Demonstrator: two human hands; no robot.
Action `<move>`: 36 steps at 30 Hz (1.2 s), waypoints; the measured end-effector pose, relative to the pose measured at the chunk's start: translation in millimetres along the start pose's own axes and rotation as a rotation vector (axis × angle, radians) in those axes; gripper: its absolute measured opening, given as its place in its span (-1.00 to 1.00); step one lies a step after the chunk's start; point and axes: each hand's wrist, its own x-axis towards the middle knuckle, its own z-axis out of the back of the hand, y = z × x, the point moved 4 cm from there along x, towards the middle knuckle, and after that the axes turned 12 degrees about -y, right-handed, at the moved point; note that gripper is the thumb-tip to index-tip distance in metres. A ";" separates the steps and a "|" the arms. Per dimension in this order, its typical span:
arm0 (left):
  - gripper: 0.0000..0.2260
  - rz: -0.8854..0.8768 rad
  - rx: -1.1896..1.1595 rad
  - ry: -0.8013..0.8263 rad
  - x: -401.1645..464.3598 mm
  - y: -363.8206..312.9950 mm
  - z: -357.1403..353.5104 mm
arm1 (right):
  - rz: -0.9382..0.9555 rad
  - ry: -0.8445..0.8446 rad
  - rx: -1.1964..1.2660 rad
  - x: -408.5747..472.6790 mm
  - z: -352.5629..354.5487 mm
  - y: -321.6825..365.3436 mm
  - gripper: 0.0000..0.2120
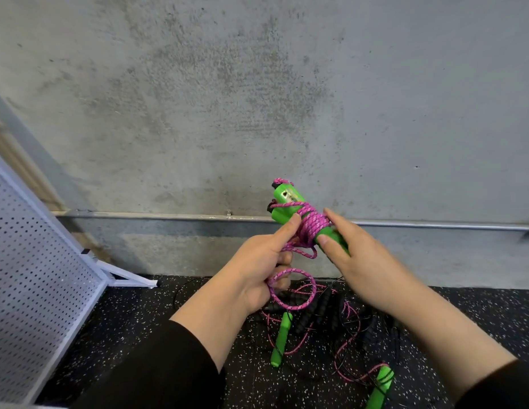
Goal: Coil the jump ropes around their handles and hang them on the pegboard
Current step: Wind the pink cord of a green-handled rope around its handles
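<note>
The bright green plastic jump-rope handles (290,209), wound with pink braided rope (312,224), are held tilted before the grey concrete wall (257,84). The right hand (354,252) grips their lower end; the left hand (257,261) pinches a loose rope loop, thumb on the coil.

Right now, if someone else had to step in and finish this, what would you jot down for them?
Left hand: grips the loose pink rope, thumb pressing the coil.
Right hand: holds the lower end of the green handles, fingers curled round them.
Done: several turns of pink rope are wound round those handles, held up in front of the concrete wall.
Left: a loop of loose rope still to wind and tuck. Nothing hung yet; the white pegboard stands at the left.
On the floor: a tangle of more ropes, with two more green handles lying in it, all uncoiled.
</note>
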 end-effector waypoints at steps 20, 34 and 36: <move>-0.71 -0.174 -0.006 0.027 0.2 -4.9 -4.8 | -0.674 0.407 1.043 -21.1 -1.6 11.1 -0.68; -0.84 -0.012 -0.151 0.013 2.3 -1.9 -2.6 | -0.101 -0.032 0.140 1.8 14.9 -5.9 -0.46; -0.83 0.013 -0.184 -0.006 2.6 -4.6 -1.9 | -0.114 0.033 0.121 -0.1 13.1 -4.2 -0.39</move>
